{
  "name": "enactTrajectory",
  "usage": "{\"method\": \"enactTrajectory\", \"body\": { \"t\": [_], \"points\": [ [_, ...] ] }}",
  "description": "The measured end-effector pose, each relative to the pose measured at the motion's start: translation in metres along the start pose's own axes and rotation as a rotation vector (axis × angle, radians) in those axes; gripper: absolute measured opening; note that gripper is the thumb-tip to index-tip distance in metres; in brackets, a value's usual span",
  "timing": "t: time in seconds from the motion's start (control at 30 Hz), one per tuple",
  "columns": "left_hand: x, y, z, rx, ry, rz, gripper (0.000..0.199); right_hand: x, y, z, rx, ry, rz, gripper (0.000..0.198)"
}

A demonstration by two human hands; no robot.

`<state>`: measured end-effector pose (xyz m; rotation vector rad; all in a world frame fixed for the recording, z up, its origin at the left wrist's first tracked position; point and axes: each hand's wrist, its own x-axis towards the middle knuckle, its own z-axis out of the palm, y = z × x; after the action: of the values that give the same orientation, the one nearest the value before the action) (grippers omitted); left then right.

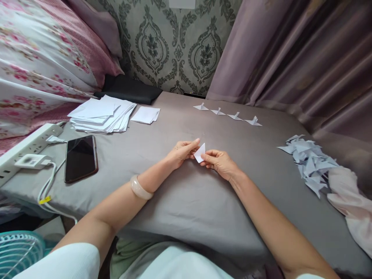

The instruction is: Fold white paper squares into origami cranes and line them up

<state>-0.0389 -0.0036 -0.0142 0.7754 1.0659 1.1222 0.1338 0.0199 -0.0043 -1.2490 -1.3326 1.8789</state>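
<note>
A small piece of folded white paper (199, 152), pointed at the top, is held up between my two hands above the middle of the table. My left hand (183, 152) grips its left edge, fingers curled behind and partly hidden. On the other side, my right hand (218, 162) pinches the lower right edge between thumb and fingers. Beyond my hands, several folded paper figures (234, 116) stand in a slanting row. To the left of them lie a small stack of paper squares (145, 115) and a larger pile of white paper (101, 115).
A heap of folded paper figures (310, 161) lies at the right beside a pale cloth (347, 192). At the left are a phone (81, 159), a power strip (29, 149) with cables and a black case (128, 89). A teal fan (20, 254) stands below.
</note>
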Motion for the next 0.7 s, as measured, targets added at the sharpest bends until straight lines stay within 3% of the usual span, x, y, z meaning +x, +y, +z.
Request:
{"method": "enactTrajectory", "body": {
  "t": [0.13, 0.3, 0.43, 0.5, 0.6, 0.7],
  "points": [
    [0.003, 0.002, -0.006, 0.074, -0.057, -0.059, 0.041, 0.004, -0.010, -0.003, 0.033, 0.083, -0.035, 0.031],
    [0.003, 0.003, -0.005, 0.189, -0.023, 0.107, 0.028, 0.013, -0.017, -0.009, -0.054, 0.062, -0.114, 0.033],
    [0.006, 0.006, -0.006, 0.323, -0.015, 0.303, 0.024, 0.021, -0.015, -0.012, -0.233, 0.051, -0.348, 0.024],
    [0.010, 0.010, -0.008, 0.481, -0.014, 0.449, 0.019, 0.024, -0.014, -0.014, -0.377, 0.109, -0.514, 0.017],
    [0.021, 0.017, -0.012, 0.885, -0.033, 0.714, 0.015, 0.029, -0.012, -0.021, -0.709, 0.149, -0.792, 0.016],
    [0.035, 0.021, -0.015, 1.267, -0.156, 0.855, 0.025, 0.034, -0.008, -0.030, -1.040, 0.165, -0.921, 0.026]
  ]
}}
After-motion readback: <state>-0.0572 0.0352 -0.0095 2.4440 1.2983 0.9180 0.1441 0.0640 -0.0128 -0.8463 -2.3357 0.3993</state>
